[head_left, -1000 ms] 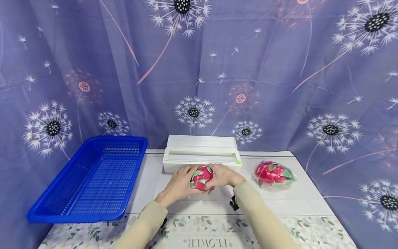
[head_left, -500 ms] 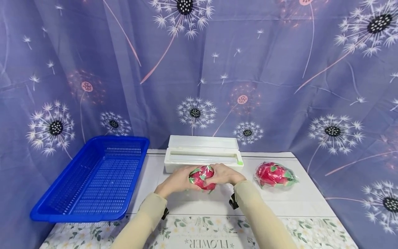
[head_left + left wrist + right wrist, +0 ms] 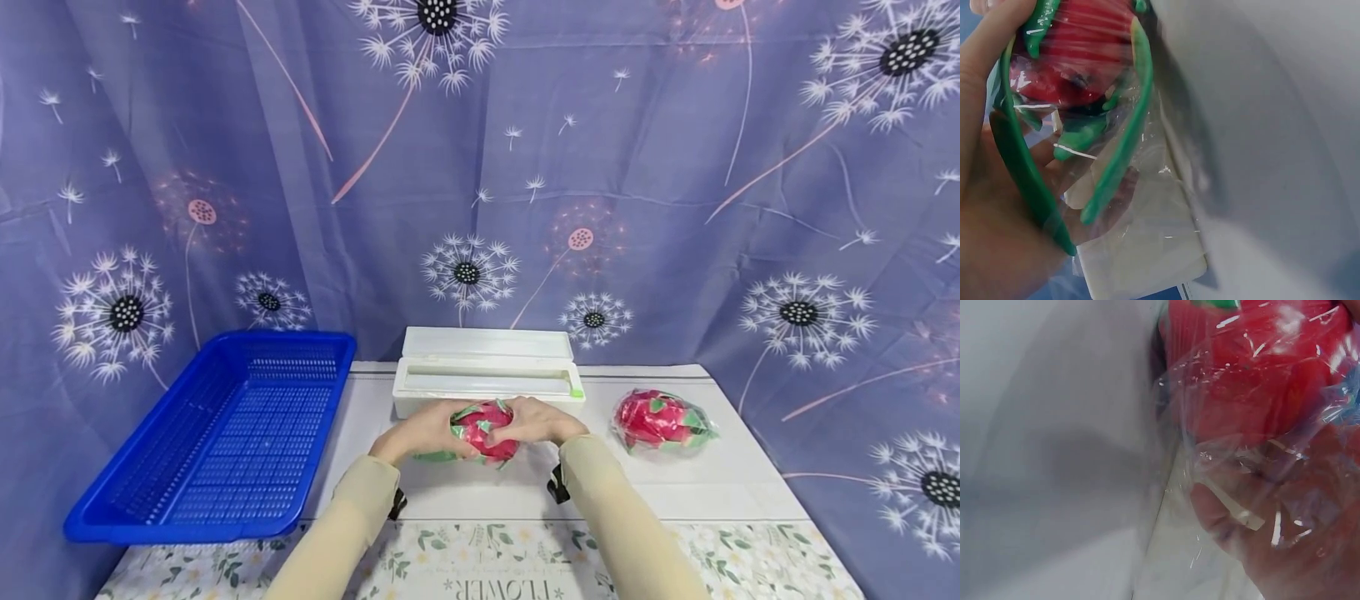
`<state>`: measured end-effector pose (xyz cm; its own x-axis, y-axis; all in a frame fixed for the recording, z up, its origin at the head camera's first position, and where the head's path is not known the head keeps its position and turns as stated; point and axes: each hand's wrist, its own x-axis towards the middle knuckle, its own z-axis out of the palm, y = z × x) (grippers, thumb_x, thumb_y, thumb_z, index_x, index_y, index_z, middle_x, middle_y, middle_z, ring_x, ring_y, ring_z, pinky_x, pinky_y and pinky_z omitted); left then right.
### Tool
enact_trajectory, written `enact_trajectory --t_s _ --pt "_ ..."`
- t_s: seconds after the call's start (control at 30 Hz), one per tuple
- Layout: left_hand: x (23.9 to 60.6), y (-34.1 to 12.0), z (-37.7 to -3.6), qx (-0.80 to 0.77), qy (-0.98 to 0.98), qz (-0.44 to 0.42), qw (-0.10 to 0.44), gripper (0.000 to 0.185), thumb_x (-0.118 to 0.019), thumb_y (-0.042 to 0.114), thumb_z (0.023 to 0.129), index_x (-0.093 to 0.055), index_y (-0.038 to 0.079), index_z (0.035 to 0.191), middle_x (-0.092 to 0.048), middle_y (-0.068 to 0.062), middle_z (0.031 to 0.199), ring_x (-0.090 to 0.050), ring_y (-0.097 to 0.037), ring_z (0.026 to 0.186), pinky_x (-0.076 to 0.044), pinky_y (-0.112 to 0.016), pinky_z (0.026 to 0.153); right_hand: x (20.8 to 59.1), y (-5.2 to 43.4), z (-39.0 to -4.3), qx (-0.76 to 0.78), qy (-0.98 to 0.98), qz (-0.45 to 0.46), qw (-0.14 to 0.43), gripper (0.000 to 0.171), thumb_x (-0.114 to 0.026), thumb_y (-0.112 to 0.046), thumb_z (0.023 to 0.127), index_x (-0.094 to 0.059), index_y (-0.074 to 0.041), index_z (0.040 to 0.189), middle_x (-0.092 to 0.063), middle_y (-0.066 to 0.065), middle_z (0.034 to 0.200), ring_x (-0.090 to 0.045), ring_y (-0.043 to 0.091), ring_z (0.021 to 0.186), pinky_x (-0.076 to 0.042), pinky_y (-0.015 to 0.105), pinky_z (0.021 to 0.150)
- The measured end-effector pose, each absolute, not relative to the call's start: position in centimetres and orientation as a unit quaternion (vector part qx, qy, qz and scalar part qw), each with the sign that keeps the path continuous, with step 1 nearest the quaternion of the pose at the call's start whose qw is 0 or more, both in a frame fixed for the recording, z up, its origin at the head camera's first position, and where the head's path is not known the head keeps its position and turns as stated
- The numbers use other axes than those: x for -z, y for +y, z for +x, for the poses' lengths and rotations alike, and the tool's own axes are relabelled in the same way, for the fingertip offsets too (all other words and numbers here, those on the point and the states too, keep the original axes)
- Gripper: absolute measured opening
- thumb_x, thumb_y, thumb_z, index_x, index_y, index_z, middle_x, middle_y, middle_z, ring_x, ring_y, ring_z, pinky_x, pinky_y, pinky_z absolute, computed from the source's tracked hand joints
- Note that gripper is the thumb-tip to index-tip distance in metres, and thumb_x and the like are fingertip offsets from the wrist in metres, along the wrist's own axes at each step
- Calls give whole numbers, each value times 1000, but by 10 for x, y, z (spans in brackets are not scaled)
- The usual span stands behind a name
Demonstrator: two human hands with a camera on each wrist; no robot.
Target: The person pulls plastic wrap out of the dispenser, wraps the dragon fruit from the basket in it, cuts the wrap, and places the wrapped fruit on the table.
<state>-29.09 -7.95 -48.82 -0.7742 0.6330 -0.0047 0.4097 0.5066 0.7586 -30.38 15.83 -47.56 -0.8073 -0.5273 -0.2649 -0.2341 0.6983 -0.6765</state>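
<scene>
Both hands hold a red dragon fruit [image 3: 486, 433] with green scales, in front of a white cling film dispenser [image 3: 420, 405]. The left hand [image 3: 422, 432] grips its left end, and long green leaf tips [image 3: 1116, 169] stick out inside clear film in the left wrist view. On the other end the right hand [image 3: 534, 420] curls its fingers, the thumb lying across the near side. Crinkled cling film [image 3: 1241, 375] covers the fruit and stretches over the right fingers in the right wrist view. The far fingers are partly hidden in the head view.
Behind the hands, the dispenser's lid [image 3: 487, 342] is raised, with a roll [image 3: 487, 384] inside. A second film-wrapped dragon fruit [image 3: 660, 419] lies to the right. A blue plastic basket [image 3: 225, 467] stands on the left. A flowered mat [image 3: 495, 558] covers the table's near edge.
The dragon fruit has turned a little between the hands, and green leaf tips now show below the left hand. The left hand has shifted slightly around its end; the right hand stays nearly in place.
</scene>
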Motion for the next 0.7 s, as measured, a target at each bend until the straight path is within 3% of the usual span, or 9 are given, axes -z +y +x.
enact_trajectory --t_s 0.37,0.57,0.7 --pt "488 -84 -292 -441 840 227 221 73 -86 39 73 -56 29 138 -70 5 96 -64 -16 84 -48 -37 78 476 157 -307 291 908 -179 242 69 -70 -67 70 -63 -22 123 -61 -4 106 -57 16 95 -48 44 85" --pt "495 -86 -295 -469 816 265 208 77 -85 34 76 -51 24 143 -65 5 112 -64 -11 89 -50 -31 82 481 160 -303 338 891 -199 229 64 -69 -66 77 -62 -27 127 -65 -11 105 -59 12 101 -46 45 92" --pt "498 -87 -296 -472 813 280 195 79 -85 32 76 -49 22 145 -64 1 118 -63 -13 93 -51 -32 82 485 160 -297 375 881 -214 193 53 -72 -60 79 -65 -26 120 -69 -11 97 -63 11 95 -48 41 90"
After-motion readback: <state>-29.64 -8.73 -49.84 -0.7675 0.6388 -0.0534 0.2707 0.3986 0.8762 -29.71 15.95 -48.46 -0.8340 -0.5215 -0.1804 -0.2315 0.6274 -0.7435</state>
